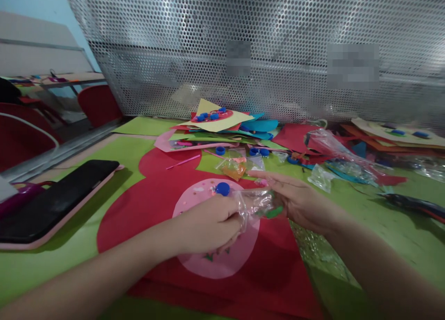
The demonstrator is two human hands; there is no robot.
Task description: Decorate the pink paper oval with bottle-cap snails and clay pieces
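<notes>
My left hand (210, 222) is closed on a small clear plastic bag (255, 201) above the pink paper oval (222, 266). On the right, my right hand (301, 201) grips the other end of this bag, one finger stretched out to the left. Something green (274, 212) shows at that end, blurred. The oval lies on a large red paper shape (135, 218) and carries small pink and white bits, with green pieces near its lower edge. Just beyond my left hand sits a blue cap (223, 188). My left hand hides the middle of the oval.
A black phone with a pink edge (59, 201) lies at left. Stacked coloured papers (222, 125) stand against the perforated metal panel (278, 41). Small bags, including an orange-filled one (234, 168), lie beyond my hands. A black-handled tool (415, 204) is at right.
</notes>
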